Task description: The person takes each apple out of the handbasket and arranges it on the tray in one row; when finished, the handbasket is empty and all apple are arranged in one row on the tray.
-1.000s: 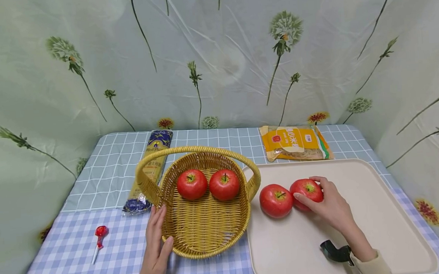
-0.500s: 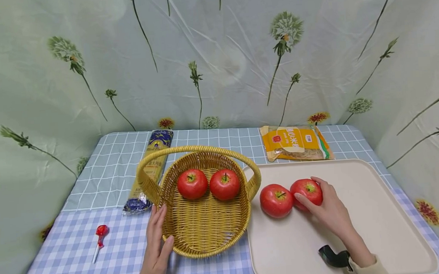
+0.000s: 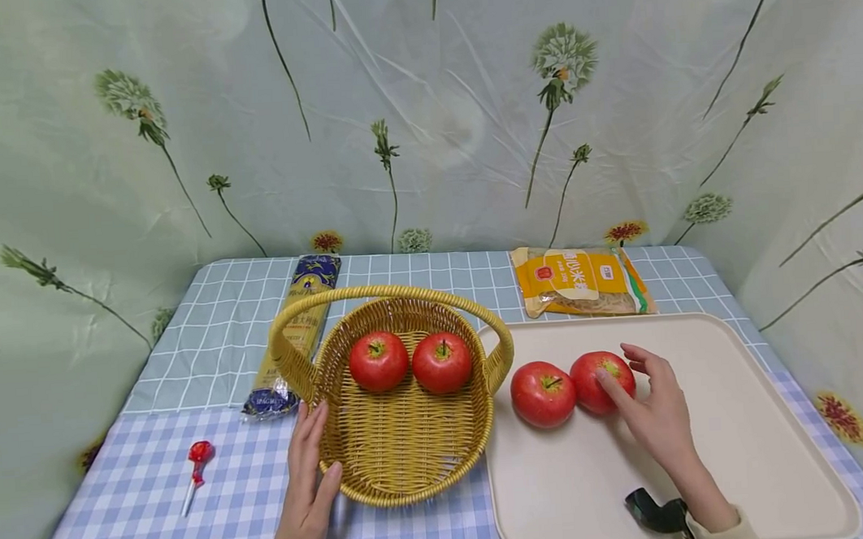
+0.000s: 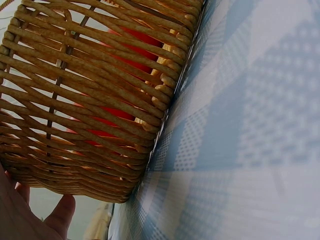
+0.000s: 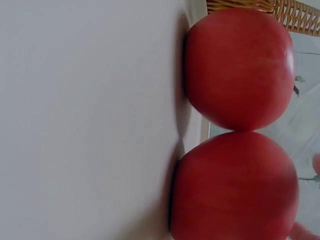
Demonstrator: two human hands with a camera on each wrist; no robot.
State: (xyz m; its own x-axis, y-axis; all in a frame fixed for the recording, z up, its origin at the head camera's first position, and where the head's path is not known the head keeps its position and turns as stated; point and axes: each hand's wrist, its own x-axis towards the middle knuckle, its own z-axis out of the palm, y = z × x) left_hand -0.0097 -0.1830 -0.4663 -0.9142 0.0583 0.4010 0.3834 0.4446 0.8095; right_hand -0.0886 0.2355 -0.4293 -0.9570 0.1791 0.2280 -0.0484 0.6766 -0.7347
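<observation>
My left hand (image 3: 306, 492) lies with extended fingers against the left side of a woven basket (image 3: 407, 499) with an arched handle. In the left wrist view the basket's wall (image 4: 75, 120) fills the upper left. Two red apples, one left (image 3: 378, 362) and one right (image 3: 442, 363), sit side by side inside the basket. On the beige tray, a nearer red apple (image 3: 543, 395) touches a second apple (image 3: 600, 384). Over this second apple's right side hovers my right hand (image 3: 662, 416), fingers loosely spread, thumb overlapping the fruit; its fingertips (image 5: 301, 233) show at the edge of the right wrist view.
The beige tray (image 3: 747, 416) takes up the right side of the table. Behind it lies an orange noodle packet (image 3: 579, 281). A spaghetti packet (image 3: 271, 392) lies behind the basket's left side, and a red lollipop (image 3: 199, 457) rests on the checked cloth (image 3: 121, 497).
My right hand has loosened from the right apple on the tray; its fingers have lifted and moved slightly right. The apples, basket and left hand stay where they were.
</observation>
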